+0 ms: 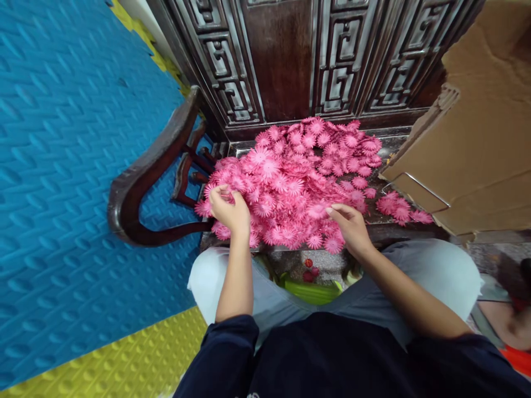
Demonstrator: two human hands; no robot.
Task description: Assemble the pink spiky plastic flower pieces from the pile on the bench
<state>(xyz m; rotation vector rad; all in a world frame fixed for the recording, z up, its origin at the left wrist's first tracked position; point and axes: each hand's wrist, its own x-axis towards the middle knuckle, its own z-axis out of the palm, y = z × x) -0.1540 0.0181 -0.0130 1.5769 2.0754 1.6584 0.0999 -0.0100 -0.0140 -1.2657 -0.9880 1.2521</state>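
A large heap of pink artificial flower pieces [286,182], flat and daisy-shaped with many narrow petals, covers the dark wooden bench seat [385,235]. My left hand [232,210] is over the left side of the heap, its fingers curled in and partly hiding each other; whatever they hold cannot be made out. On the right side, my right hand [348,225] has its thumb and fingers pinched at the edge of one pink flower piece [318,209]. Several more pieces lie beneath and between both hands.
A curved wooden armrest [141,193] stands at the left, before blue matting [74,166]. Behind the heap rises a carved backrest [286,61]. Torn cardboard [485,138] and a bent metal wire [427,190] are at the right. A green plastic seat [311,290] shows between my legs.
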